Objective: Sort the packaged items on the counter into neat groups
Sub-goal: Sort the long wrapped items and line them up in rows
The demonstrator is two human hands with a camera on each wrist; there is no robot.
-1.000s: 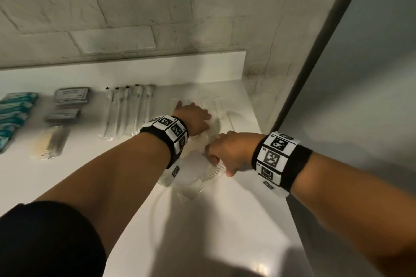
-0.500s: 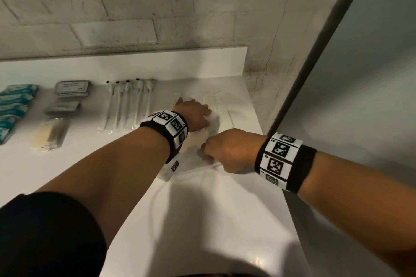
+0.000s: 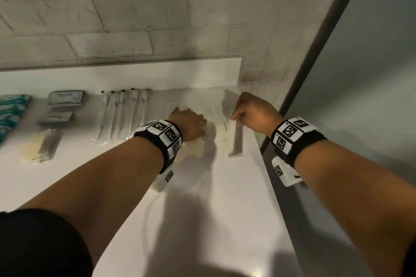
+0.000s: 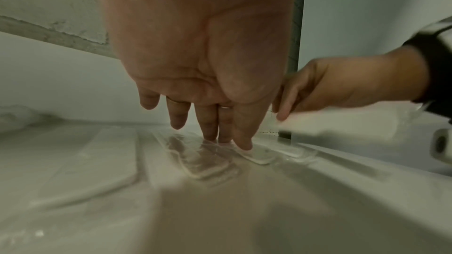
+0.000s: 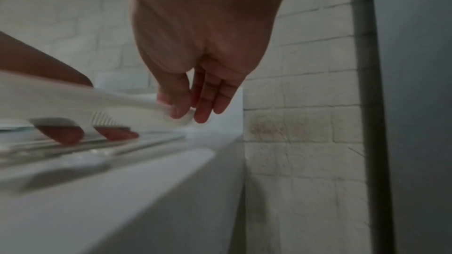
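Glossy white tabletop (image 3: 202, 220) below a rough painted-brick wall (image 3: 157, 18). The left hand (image 3: 188, 123), fingers extended, presses crinkled clear flat packets (image 4: 205, 163) down near the tabletop's right end. The right hand (image 3: 253, 111) pinches one end of a long, narrow white packet (image 5: 97, 103) between thumb and fingers; its long axis runs toward the person, the far end raised.
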